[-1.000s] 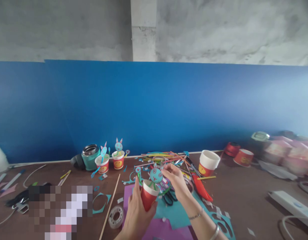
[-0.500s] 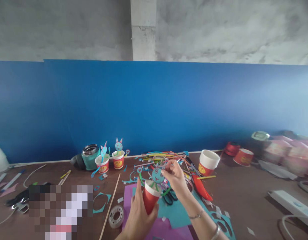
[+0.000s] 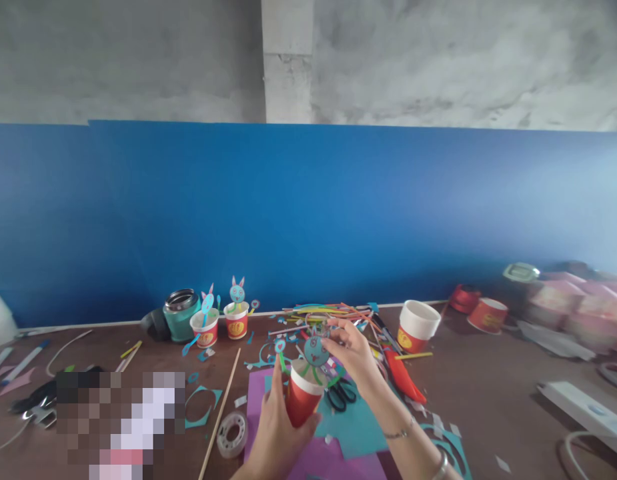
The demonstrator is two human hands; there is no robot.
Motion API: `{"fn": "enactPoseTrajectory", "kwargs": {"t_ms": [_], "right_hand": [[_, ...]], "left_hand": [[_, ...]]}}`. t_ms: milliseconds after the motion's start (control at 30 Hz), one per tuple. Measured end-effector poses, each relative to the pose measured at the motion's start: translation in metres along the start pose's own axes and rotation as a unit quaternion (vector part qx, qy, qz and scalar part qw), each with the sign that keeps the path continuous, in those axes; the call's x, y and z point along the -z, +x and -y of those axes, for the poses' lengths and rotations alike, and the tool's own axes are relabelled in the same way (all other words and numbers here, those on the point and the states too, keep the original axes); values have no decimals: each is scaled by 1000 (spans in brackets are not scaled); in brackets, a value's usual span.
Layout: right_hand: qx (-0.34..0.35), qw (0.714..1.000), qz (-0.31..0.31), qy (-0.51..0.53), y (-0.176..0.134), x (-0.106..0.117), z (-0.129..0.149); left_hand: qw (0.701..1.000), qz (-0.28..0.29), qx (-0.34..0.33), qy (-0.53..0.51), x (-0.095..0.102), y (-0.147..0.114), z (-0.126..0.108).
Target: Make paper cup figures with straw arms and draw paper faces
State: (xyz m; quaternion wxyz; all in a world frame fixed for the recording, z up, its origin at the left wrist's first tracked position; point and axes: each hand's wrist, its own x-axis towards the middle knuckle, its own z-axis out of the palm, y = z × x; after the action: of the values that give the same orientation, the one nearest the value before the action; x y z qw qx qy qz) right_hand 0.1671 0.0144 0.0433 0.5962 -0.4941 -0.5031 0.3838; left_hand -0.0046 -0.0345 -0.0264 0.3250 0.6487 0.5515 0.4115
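A blue panel (image 3: 308,213) stands behind the held cup (image 3: 304,400), and a brown table (image 3: 488,387) spreads out on both sides of it. Below the cup lies a purple sheet (image 3: 338,460), with a blue sheet (image 3: 353,427) overlapping it to the cup's right. The left hand (image 3: 281,430) is wrapped around the cup, index finger pointing up along its side; the cup is red with a white rim and leans slightly right. The right hand (image 3: 349,347), just above and right of the cup, has thumb and fingertip together at the edge of a paper rabbit face. Stacked cups (image 3: 419,327) stand well to the cup's right. Scissors (image 3: 342,388) lie near its right side, a tape roll (image 3: 228,450) to its lower left. The rabbit face (image 3: 315,350) rises over the cup's rim on green strips, and a small heart disc (image 3: 279,347) sticks up at its left.
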Motion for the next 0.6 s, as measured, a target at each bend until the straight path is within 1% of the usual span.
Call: {"fn": "enactPoseTrajectory", "kwargs": {"t_ms": [100,200,267,367,467,533,600], "right_hand": [[11,1000,22,-6,0,1,-3],[21,999,38,-10,-1,2,-3],[36,998,38,-47,-1,3,-1],[71,989,30,-124,-4,4,3],[90,987,22,-134,-6,3,6],[105,988,7,-115,-7,1,4],[102,990,-13,-93,-8,-4,-1]], "left_hand": [[1000,18,4,14,-1,-1,3],[1000,27,0,3,-2,-1,4],[999,29,0,-19,-2,-1,4],[996,26,1,-80,-2,2,4],[989,6,-4,-146,0,8,4],[984,-24,-10,-176,3,12,2],[978,-53,-8,-201,6,15,1]]}}
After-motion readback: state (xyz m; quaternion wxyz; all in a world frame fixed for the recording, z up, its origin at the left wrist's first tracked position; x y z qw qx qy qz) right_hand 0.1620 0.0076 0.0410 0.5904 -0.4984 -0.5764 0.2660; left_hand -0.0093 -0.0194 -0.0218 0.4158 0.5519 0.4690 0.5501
